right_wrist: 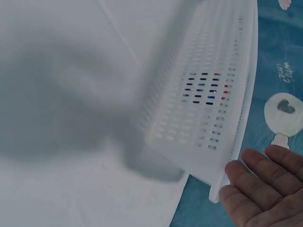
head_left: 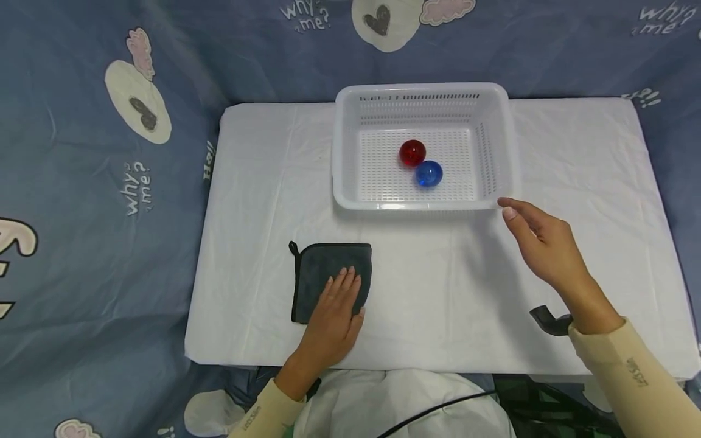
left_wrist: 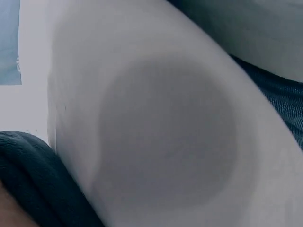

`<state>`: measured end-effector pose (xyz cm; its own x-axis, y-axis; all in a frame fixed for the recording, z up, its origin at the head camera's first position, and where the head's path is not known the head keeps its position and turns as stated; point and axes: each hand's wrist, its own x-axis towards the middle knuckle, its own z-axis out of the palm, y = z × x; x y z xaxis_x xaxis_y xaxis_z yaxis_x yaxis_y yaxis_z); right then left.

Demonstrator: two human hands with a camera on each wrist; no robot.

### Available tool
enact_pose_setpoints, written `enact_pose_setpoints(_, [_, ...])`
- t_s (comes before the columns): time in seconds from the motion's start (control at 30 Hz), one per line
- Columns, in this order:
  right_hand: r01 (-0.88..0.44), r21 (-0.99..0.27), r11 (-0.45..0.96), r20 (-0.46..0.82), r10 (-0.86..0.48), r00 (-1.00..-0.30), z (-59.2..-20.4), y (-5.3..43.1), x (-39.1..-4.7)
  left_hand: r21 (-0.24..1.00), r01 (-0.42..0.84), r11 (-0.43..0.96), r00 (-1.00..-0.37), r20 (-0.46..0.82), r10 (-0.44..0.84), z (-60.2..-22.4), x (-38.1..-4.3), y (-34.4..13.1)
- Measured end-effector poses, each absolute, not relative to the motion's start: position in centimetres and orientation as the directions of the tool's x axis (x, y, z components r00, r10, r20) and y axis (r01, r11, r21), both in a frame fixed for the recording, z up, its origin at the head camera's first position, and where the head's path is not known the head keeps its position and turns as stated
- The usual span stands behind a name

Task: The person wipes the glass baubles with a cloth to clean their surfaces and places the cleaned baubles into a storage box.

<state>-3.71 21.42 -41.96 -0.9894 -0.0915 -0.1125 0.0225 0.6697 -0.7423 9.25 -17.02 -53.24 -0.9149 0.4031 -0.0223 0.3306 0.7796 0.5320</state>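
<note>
My left hand (head_left: 333,322) rests on a folded dark grey cloth (head_left: 323,258), fingers straight and lying on its lower right part. The cloth has a black edge and a small loop at its upper left corner; only its dark edge (left_wrist: 42,179) shows in the left wrist view. My right hand (head_left: 547,246) is at the front right corner of a white plastic basket (head_left: 424,205), holding nothing. Its fingers (right_wrist: 260,182) are loosely extended close to the rim; I cannot tell whether they touch it. Inside the basket lie a red ball (head_left: 412,152) and a blue ball (head_left: 428,174).
A white cloth covers the table (head_left: 427,292), with the basket at its back edge. Blue patterned fabric (head_left: 109,243) hangs behind and at the left. A dark strap (head_left: 550,320) sticks out from the right wrist. A black cable (head_left: 438,410) crosses the lap.
</note>
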Motion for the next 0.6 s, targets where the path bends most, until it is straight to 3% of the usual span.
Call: enact_pose_setpoints(0.6, [0.027,-0.751,0.66,-0.115,-0.09,-0.989,-42.2,21.6,-2.3,0.382,0.398,0.834,-0.9,-0.013,0.435,-54.4,10.1,-15.7])
